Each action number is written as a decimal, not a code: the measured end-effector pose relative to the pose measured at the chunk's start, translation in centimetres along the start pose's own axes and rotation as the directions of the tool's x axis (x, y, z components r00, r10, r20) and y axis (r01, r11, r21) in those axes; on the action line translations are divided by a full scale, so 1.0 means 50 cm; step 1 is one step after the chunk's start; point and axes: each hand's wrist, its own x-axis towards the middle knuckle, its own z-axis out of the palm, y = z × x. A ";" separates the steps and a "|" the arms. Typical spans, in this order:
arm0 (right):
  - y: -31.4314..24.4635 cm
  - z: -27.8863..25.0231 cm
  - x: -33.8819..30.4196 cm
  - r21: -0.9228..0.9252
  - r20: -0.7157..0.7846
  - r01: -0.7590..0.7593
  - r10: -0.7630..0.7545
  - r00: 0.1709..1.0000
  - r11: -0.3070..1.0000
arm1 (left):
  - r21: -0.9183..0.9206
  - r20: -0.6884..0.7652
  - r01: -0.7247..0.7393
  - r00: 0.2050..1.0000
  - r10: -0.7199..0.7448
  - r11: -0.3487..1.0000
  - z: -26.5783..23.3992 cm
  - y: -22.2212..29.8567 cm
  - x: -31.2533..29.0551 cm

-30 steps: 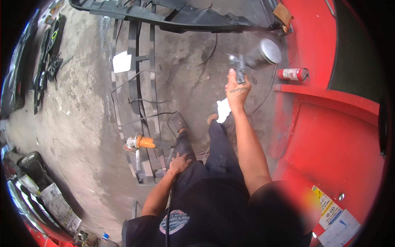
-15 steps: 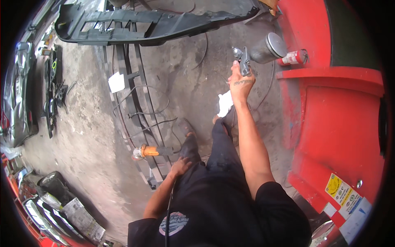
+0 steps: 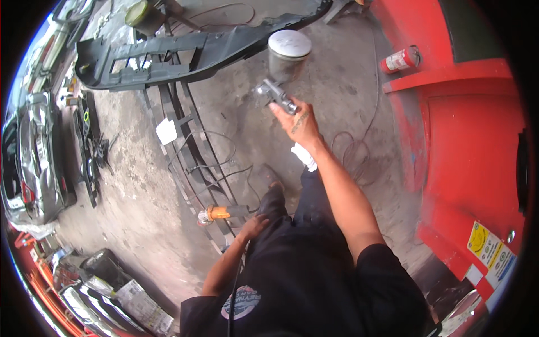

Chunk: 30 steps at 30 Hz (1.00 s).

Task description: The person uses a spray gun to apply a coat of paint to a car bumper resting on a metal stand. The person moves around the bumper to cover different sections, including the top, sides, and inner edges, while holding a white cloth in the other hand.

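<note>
My right hand (image 3: pixel 304 124) is wrapped round the handle of a metal spray gun (image 3: pixel 277 95), my arm stretched out ahead. A round metal paint cup (image 3: pixel 289 59) with a pale lid is joined to the gun. Beyond them lies a long black plastic bumper cover (image 3: pixel 216 53), apart from the gun. White cloth or paper (image 3: pixel 304 156) shows just below my right wrist; what holds it is hidden. My left hand (image 3: pixel 255 226) rests on my thigh, its fingers laid flat and holding nothing.
A dark metal rack (image 3: pixel 188 121) supports the bumper cover. An orange angle grinder (image 3: pixel 220 213) lies on it among loose cables. Red vehicle bodywork (image 3: pixel 466 163) fills the right side. A hose (image 3: pixel 352 151) coils on the floor. Car parts (image 3: pixel 42 157) line the left.
My right hand has swung the spray gun left, away from the red bodywork and nearer the bumper cover. The whole view has shifted slightly. My left hand stays on my thigh.
</note>
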 end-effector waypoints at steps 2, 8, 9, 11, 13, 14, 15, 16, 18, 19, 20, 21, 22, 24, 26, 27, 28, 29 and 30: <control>0.021 -0.047 0.023 0.001 -0.109 -0.040 0.040 0.993 0.999 | 0.011 -0.005 -0.018 1.000 0.018 1.000 -0.006 0.004 0.005; 0.096 -0.120 0.097 -0.027 -0.531 -0.006 -0.010 0.848 1.000 | 0.029 0.044 0.043 0.998 -0.044 0.999 -0.026 0.034 0.006; 0.108 -0.116 0.096 0.013 -0.552 0.006 0.002 0.834 1.000 | 0.046 0.066 0.032 0.997 -0.035 0.998 -0.030 0.037 0.014; 0.107 -0.086 0.087 0.100 -0.587 0.031 0.034 0.809 0.995 | 0.063 0.092 0.005 0.996 -0.011 0.998 -0.041 0.044 0.017; 0.101 -0.039 0.065 0.125 -0.473 -0.045 0.099 0.875 0.991 | 0.066 0.099 -0.035 0.995 0.029 0.997 -0.051 0.048 0.014; 0.082 -0.021 0.048 0.061 -0.462 0.024 0.006 0.887 0.998 | 0.078 0.117 -0.026 0.993 0.017 0.997 -0.054 0.044 0.020; 0.104 0.017 0.044 0.010 -0.454 0.035 -0.027 0.891 0.999 | 0.091 0.134 -0.016 0.991 0.004 0.996 -0.058 0.039 0.026; 0.097 0.049 0.034 0.097 -0.408 0.101 -0.053 0.912 0.990 | 0.100 0.146 -0.002 0.989 -0.013 0.995 -0.057 0.033 0.024; 0.079 0.082 0.007 0.177 -0.240 -0.011 0.054 0.969 0.984 | 0.103 0.127 -0.014 0.992 0.001 0.995 -0.059 0.030 0.016; 0.084 0.091 0.003 0.208 -0.193 -0.034 0.075 0.978 0.978 | 0.107 0.122 -0.028 0.992 0.015 0.994 -0.060 0.022 0.018; 0.097 0.095 0.005 0.194 -0.222 -0.023 0.067 0.973 0.981 | 0.110 0.137 -0.019 0.991 0.004 0.994 -0.060 0.015 0.020; 0.111 0.097 0.011 0.179 -0.251 -0.013 0.059 0.966 0.984 | 0.113 0.153 -0.010 0.988 -0.008 0.993 -0.061 0.007 0.020; 0.110 0.091 0.017 0.158 -0.288 -0.003 0.049 0.957 0.987 | 0.106 0.162 0.003 0.987 -0.020 0.994 -0.057 0.003 0.017; 0.114 0.067 0.033 0.117 -0.381 0.016 0.030 0.924 0.993 | 0.095 0.155 -0.005 0.988 -0.009 0.995 -0.056 -0.009 0.009; 0.111 0.025 0.051 0.063 -0.483 0.018 0.015 0.875 0.998 | 0.076 0.145 0.013 0.989 -0.024 0.997 -0.056 0.010 0.002; 0.113 0.006 0.060 0.035 -0.534 0.010 0.010 0.845 0.999 | 0.067 0.140 0.036 0.989 -0.045 0.997 -0.061 0.031 -0.006; 0.108 -0.009 0.065 0.016 -0.585 0.023 -0.009 0.811 1.000 | 0.060 0.131 0.060 0.989 -0.068 0.996 -0.070 0.053 -0.011; 0.108 -0.019 0.069 -0.002 -0.634 0.034 -0.028 0.773 0.999 | 0.058 0.128 0.056 0.990 -0.063 0.997 -0.072 0.055 -0.016; 0.116 -0.024 0.077 -0.059 -0.647 0.034 -0.064 0.760 0.998 | 0.056 0.123 0.052 0.991 -0.059 0.997 -0.075 0.057 -0.021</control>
